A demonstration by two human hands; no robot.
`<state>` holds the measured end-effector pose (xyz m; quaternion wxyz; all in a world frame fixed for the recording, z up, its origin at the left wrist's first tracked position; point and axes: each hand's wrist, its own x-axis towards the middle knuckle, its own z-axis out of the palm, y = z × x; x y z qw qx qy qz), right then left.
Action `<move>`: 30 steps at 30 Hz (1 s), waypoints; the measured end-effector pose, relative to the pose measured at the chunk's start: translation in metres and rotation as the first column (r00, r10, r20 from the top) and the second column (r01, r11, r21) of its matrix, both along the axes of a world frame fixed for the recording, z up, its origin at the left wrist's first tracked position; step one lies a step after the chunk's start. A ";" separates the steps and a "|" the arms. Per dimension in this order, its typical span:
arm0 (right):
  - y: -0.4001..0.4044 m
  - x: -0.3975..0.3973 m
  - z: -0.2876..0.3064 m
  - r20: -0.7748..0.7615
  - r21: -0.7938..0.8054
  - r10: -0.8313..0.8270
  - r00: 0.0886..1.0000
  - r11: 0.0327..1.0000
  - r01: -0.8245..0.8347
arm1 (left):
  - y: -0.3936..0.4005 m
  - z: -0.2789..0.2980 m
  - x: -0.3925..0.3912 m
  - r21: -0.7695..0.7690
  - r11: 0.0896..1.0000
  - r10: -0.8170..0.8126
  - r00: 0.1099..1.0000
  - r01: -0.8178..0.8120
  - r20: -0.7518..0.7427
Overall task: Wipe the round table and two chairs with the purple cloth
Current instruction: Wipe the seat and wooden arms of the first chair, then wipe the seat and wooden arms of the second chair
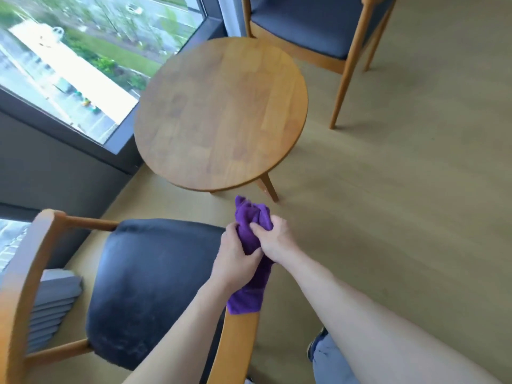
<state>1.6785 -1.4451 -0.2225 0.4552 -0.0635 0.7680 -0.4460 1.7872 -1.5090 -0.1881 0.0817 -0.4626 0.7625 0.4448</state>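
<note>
Purple cloth bunched and held in the air between both hands, above the front right corner of the near chair, short of the round surface. Left hand wrapped around the cloth's middle, fingers curled. Right hand gripping the upper part, fingers closed on the fabric. Loose end hanging down over the near chair's wooden armrest. Second chair beyond the surface, well apart from the cloth. Window at left.
</note>
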 end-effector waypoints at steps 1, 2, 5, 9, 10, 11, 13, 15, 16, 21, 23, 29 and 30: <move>0.004 -0.007 0.003 0.023 -0.004 0.001 1.000 1.000 -0.001 | -0.002 0.003 -0.002 -0.017 1.000 0.014 1.000 -0.013 0.027; 0.008 -0.017 0.009 0.047 -0.007 0.004 0.999 1.000 -0.004 | -0.002 0.007 -0.005 -0.037 0.999 0.022 0.998 -0.020 0.053; 0.017 -0.045 0.031 0.105 -0.038 0.027 0.994 0.999 -0.023 | -0.001 0.025 -0.014 -0.086 0.995 0.048 0.995 -0.041 0.088; 0.021 -0.085 0.072 0.144 -0.125 0.128 0.981 0.986 -0.110 | 0.002 0.043 -0.036 -0.132 0.982 0.145 0.988 -0.138 0.050; 0.022 -0.096 0.082 0.150 -0.152 0.139 0.979 0.982 -0.116 | 0.003 0.048 -0.044 -0.119 0.978 0.176 0.984 -0.172 0.022; 0.021 -0.107 0.092 0.158 -0.178 0.137 0.978 0.978 -0.109 | 0.004 0.054 -0.053 -0.098 0.972 0.213 0.977 -0.214 -0.021; 0.020 -0.133 0.112 0.185 -0.225 0.115 0.976 0.972 -0.072 | 0.001 0.069 -0.072 -0.021 0.952 0.300 0.945 -0.305 -0.133; 0.019 -0.163 0.131 0.193 -0.272 0.128 0.973 0.960 -0.072 | -0.007 0.087 -0.092 0.110 0.913 0.409 0.880 -0.394 -0.242; 0.019 -0.179 0.141 0.180 -0.284 0.147 0.973 0.954 -0.092 | -0.013 0.098 -0.103 0.180 0.889 0.457 0.845 -0.422 -0.278; 0.014 -0.261 0.195 0.002 -0.164 0.266 0.964 0.951 -0.262 | -0.051 0.153 -0.183 0.346 0.849 0.518 0.759 -0.399 -0.395; 0.010 -0.295 0.220 -0.064 -0.106 0.256 0.965 0.960 -0.261 | -0.067 0.176 -0.225 0.399 0.854 0.492 0.768 -0.334 -0.410; 0.006 -0.405 0.298 -0.201 -0.169 0.208 0.957 0.955 -0.243 | -0.102 0.260 -0.351 0.453 0.886 0.340 0.803 -0.100 -0.489; 0.009 -0.424 0.311 -0.229 -0.204 0.180 0.957 0.952 -0.227 | -0.105 0.274 -0.373 0.442 0.895 0.306 0.811 -0.065 -0.499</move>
